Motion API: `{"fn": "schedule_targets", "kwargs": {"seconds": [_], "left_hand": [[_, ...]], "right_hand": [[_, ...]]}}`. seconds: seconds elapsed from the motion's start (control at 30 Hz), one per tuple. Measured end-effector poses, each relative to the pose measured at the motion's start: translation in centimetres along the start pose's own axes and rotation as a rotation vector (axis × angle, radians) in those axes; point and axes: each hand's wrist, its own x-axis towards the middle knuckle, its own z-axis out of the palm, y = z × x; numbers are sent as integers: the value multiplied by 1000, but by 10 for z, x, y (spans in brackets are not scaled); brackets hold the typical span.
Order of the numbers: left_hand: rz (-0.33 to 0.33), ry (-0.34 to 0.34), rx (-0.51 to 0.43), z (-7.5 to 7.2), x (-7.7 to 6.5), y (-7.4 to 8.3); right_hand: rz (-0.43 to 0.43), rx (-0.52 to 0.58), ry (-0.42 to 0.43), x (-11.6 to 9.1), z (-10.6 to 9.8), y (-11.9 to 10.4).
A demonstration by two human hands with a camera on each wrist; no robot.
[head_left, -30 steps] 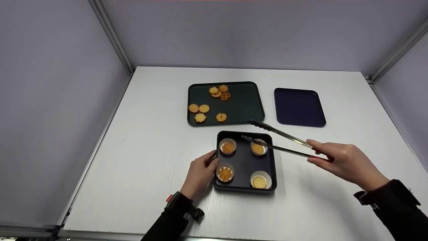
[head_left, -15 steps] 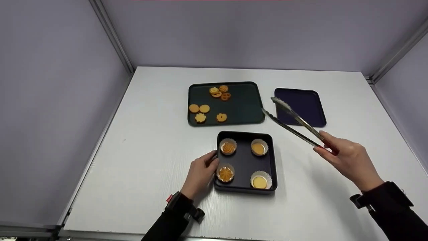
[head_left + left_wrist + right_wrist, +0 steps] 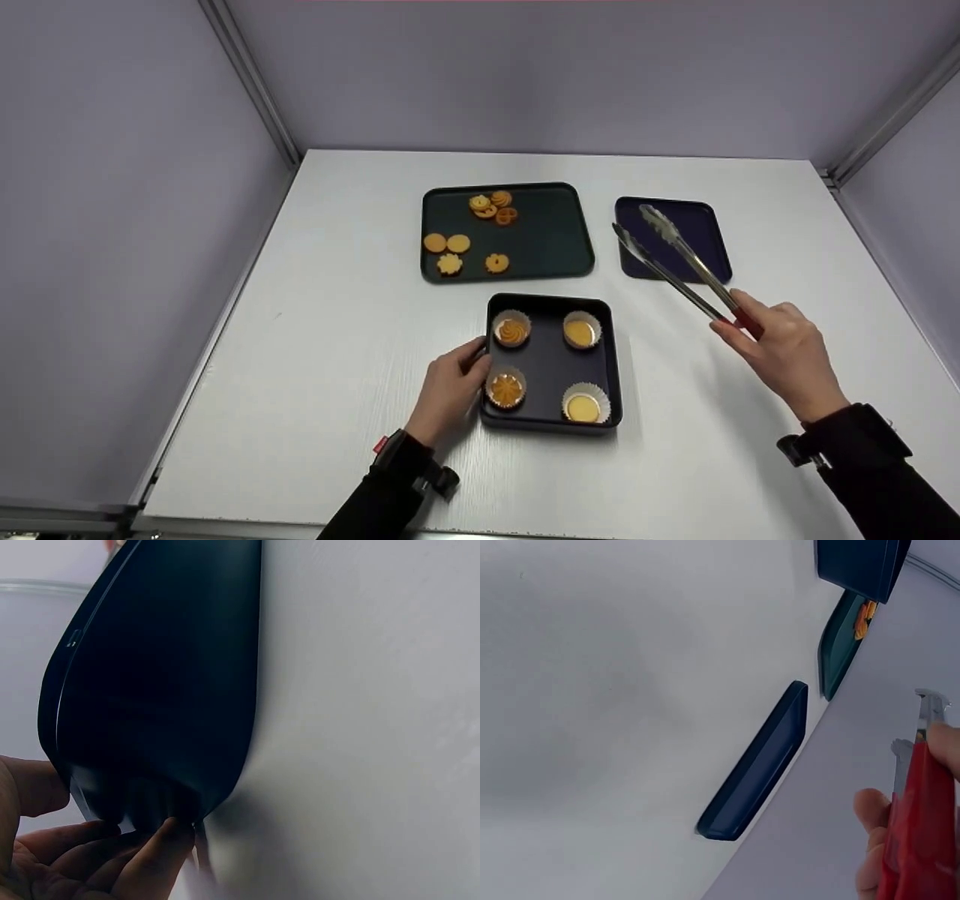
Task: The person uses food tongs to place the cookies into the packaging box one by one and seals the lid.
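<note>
In the head view, my right hand (image 3: 784, 352) holds red-handled metal tongs (image 3: 686, 259). Their tips are apart, with nothing between them, over the dark blue tray (image 3: 709, 225). The tongs' red grip (image 3: 922, 832) fills the lower right of the right wrist view. My left hand (image 3: 448, 390) holds the left side of a deep black square box (image 3: 544, 367), thumb near the rim and fingers against the wall (image 3: 157, 690). Inside the box, paper cups hold two swirled or ridged cookies (image 3: 512, 331) (image 3: 505, 389) and two plain round ones (image 3: 579, 333) (image 3: 583, 408).
Behind the box lies a dark green tray (image 3: 547, 240). It bears a pile of cookies (image 3: 491, 206), two round cookies (image 3: 446, 243), a flower-shaped cookie (image 3: 449, 264) and a ring-shaped cookie (image 3: 496, 262). Pale partitions (image 3: 525, 75) enclose the white table (image 3: 322, 315).
My right hand has drawn the tongs up and right, from over the box's far right cup to over the blue tray. The left hand and box stay put.
</note>
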Motion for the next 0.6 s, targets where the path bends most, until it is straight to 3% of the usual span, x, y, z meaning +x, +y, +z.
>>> {"fn": "schedule_targets", "kwargs": {"seconds": [0.6], "left_hand": [[44,18,84,-1,0,0]], "right_hand": [[205,-62,51,-7,7,51]]}}
